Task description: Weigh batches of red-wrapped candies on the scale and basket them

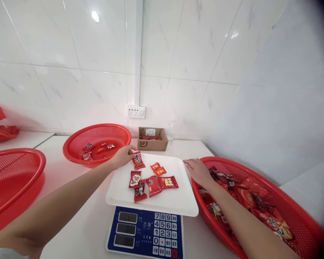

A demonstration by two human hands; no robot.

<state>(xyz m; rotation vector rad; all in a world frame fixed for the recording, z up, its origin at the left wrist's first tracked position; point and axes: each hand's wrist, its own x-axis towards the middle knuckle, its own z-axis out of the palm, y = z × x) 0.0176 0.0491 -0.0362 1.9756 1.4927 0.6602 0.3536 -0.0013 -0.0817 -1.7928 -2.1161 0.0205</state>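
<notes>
A white tray (178,201) sits on a blue electronic scale (145,233) in front of me. Several red snack packets lie on the tray. My left hand (123,155) reaches over the tray's far left corner and pinches the top of one red packet (138,160). My right hand (198,171) rests on the rim of the red basket (307,230) at the right, fingers stretched flat toward the tray's right edge, holding nothing. That basket holds many red packets.
A second red basket (97,135) with a few packets stands behind the tray at the left. A third red basket (13,180) is at the far left. A small cardboard box (152,144) and a wall socket (136,111) are at the back.
</notes>
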